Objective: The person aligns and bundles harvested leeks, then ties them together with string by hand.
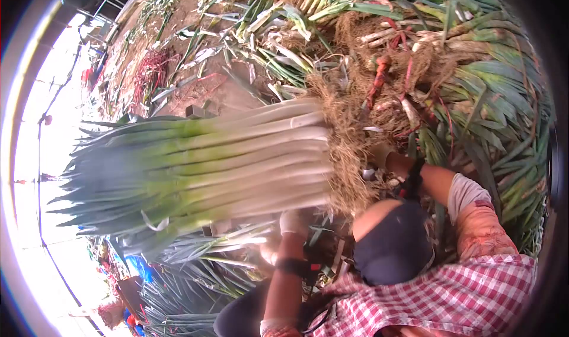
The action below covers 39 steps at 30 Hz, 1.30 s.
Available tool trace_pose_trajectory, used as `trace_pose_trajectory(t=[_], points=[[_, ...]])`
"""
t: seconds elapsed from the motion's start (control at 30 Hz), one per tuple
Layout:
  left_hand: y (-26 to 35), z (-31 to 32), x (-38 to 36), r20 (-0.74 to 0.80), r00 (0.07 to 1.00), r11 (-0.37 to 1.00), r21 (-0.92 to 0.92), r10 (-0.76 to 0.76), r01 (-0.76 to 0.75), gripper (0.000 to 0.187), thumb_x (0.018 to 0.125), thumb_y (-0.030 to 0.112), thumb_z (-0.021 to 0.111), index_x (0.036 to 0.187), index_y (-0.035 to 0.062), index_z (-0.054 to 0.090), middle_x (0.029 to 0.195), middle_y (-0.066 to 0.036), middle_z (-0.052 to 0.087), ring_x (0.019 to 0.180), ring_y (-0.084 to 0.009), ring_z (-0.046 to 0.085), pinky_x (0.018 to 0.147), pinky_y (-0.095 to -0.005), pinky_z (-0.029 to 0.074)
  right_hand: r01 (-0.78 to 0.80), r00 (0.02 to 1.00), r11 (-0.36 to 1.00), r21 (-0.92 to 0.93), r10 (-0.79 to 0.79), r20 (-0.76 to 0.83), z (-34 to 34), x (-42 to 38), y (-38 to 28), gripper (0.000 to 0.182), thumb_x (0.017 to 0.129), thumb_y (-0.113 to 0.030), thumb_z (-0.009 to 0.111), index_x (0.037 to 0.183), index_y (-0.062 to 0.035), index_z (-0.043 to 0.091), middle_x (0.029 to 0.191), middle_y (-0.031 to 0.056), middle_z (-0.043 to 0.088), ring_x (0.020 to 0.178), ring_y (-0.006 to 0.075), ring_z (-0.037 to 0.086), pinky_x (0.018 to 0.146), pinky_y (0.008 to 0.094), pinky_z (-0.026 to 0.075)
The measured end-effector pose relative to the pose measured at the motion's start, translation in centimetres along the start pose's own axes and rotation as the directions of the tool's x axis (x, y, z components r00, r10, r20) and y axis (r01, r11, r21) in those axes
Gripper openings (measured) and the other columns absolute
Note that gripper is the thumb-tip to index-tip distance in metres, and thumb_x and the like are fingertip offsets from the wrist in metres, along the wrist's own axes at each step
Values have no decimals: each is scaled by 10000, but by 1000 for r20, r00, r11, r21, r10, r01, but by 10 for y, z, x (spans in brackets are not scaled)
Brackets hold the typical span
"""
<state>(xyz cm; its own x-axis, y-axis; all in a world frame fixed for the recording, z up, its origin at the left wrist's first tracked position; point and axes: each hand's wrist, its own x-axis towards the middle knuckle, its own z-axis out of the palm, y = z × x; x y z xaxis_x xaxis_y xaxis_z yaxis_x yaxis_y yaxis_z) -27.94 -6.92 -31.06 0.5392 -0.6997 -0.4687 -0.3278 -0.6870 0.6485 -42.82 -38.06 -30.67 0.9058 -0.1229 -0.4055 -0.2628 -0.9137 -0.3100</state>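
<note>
A wide bundle of long green onions [261, 153] lies across the middle of the view, green tops to the left and bushy brown roots [349, 159] to the right. The tops are slightly blurred. My left hand [293, 221], in a pale glove, grips the bundle's lower edge along the white stalks; its fingertips are hidden under them. At the root end is my right hand [380, 153], also gloved, closed against the bundle and partly covered by roots. Both wrists wear black bands.
Heaped green onions with tangled roots [432, 64] fill the top right, with red ties [378, 79] among them. Loose leaves and trimmings litter the brown ground [198, 91]. More green onions [189, 286] lie at the lower left, near something blue [140, 268]. A dark rounded shape [394, 242] sits between my arms.
</note>
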Motion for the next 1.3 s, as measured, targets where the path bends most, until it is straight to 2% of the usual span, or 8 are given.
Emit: trace_pose_trajectory(t=[0.07,0.4,1.0,1.07,1.13,1.2,1.27,1.3], points=[[58,-23,-4,168,985,855,504,39,-120,312,854,205,502,1138,87,551,1127,-92,570,1007,-245,537,877,-328,427,-178,981,969,173,162,104,29,16,12,290,749,-212,605,1017,-103,626,878,118,644,831,288,617,732,387,485],[42,-28,-44,147,978,981,142,-151,130,399,836,297,539,1197,128,536,1229,-89,527,1141,-266,477,962,-360,375,-356,934,867,350,315,170,99,83,71,299,777,-185,591,1048,-61,605,924,118,634,871,259,600,764,366,468],[74,-49,-71,232,959,948,306,-160,84,391,835,181,570,1205,98,475,1159,-48,552,1149,-209,480,943,-353,396,-186,965,602,777,260,29,62,150,144,317,826,-137,566,1105,14,566,1006,116,618,945,208,570,821,327,438],[64,-52,-102,207,952,935,-226,-227,272,372,875,168,489,1234,81,439,1237,-76,499,1188,-210,441,988,-363,356,-89,978,492,866,209,-18,45,173,153,319,831,-131,564,1112,22,561,1015,116,616,953,202,567,828,323,435],[52,-50,-131,231,917,510,-774,-324,375,359,915,156,407,1262,64,402,1316,-103,447,1226,-212,402,1033,-373,317,15,988,354,935,138,-68,27,196,156,322,837,-126,561,1118,30,557,1024,116,614,961,196,564,834,319,431],[54,-58,-141,295,940,898,-345,-173,273,432,935,175,362,1344,52,297,1345,-157,418,1260,-260,379,1055,-376,279,117,991,143,983,41,-124,11,220,155,324,842,-121,558,1124,39,553,1033,115,612,969,191,560,840,314,428],[63,-64,-151,376,919,992,-6,-116,128,475,939,196,357,1376,46,246,1333,-182,430,1250,-295,397,1057,-381,267,173,982,-47,984,-69,-175,-6,238,144,326,848,-115,555,1131,47,548,1042,115,610,977,185,557,847,310,425],[66,-62,-166,311,928,835,-438,-207,333,471,930,231,409,1345,32,312,1279,-176,472,1183,-286,445,1006,-363,321,194,976,217,957,-144,-165,-18,245,136,292,846,-126,557,1090,34,564,998,112,617,926,193,564,800,324,433]])
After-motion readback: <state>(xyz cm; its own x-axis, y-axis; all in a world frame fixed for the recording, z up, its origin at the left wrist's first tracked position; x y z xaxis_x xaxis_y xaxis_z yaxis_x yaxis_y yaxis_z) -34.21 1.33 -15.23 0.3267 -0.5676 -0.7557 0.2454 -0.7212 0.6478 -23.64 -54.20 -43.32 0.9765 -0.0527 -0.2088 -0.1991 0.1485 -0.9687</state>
